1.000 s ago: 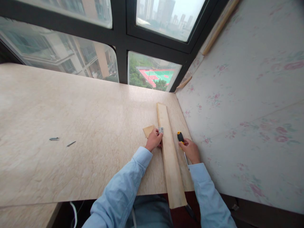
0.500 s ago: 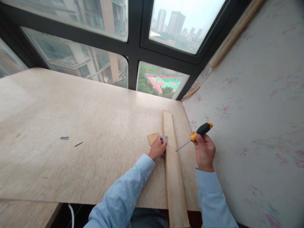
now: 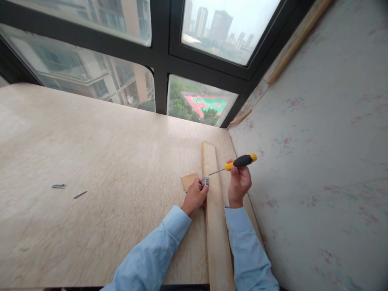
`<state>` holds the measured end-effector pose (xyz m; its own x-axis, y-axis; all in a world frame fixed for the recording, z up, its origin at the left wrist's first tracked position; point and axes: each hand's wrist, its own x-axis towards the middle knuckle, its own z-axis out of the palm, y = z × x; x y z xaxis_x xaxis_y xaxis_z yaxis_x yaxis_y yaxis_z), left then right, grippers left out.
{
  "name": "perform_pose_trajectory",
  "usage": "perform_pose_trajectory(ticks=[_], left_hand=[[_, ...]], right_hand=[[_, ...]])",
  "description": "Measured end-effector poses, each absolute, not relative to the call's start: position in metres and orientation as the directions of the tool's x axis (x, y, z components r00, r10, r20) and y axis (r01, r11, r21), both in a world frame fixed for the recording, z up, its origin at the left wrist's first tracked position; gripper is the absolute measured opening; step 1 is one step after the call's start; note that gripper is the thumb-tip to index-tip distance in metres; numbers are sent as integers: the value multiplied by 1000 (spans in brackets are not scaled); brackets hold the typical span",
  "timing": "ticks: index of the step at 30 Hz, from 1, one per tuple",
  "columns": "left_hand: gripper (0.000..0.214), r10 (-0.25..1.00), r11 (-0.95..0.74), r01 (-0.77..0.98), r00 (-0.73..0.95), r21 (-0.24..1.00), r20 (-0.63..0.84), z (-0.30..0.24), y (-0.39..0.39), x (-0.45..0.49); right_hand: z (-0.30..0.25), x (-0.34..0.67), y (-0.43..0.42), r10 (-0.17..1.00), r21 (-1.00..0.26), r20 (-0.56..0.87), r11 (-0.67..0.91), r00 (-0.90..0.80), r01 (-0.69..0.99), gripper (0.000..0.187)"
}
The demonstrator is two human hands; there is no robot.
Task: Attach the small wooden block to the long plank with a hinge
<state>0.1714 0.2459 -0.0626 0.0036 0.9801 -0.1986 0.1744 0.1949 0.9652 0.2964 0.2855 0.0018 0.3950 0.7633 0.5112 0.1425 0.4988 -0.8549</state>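
Observation:
A long pale wooden board (image 3: 216, 226) lies on the stone-look sill, pointing toward the window. At its left edge sits a small metal hinge (image 3: 205, 181), which my left hand (image 3: 195, 195) pinches between thumb and fingers. My right hand (image 3: 239, 184) is closed round a yellow-and-black screwdriver (image 3: 242, 160) above the board's right side. Its shaft points left, with the tip close to the hinge's upper edge; whether they touch I cannot tell. Beside my left fingers lies a small thin tan wooden piece (image 3: 188, 181), partly hidden by the hand.
On the left of the sill (image 3: 106, 161) lie a small metal tool (image 3: 58, 186) and a thin pointed metal piece (image 3: 80, 195). A wall with flowered paper (image 3: 303, 161) rises close on the right. Dark-framed windows (image 3: 160, 60) stand behind the sill.
My right hand has moved left with the screwdriver, bringing its tip from the board's right edge to near the hinge. My left hand stays at the hinge. The view has shifted slightly.

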Motion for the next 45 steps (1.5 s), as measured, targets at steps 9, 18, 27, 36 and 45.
perform_pose_trajectory(ticks=[9,18,27,36,45], left_hand=[[12,978,206,149,-8,967,-207,-62,245,173],[12,978,206,166,8,964,-210,-61,245,172],[11,975,217,158,17,963,-222,-61,245,173],[11,971,235,167,5,958,-239,-56,245,172],[12,975,218,152,18,964,-224,-62,245,173]], right_hand=[[-1,301,286,775,-852,513,511,368,112,23],[-1,297,283,767,-837,532,540,359,87,22],[-2,296,281,784,-856,512,500,351,133,26],[-3,297,279,792,-850,521,514,318,114,26],[-2,296,277,799,-849,528,511,288,138,27]])
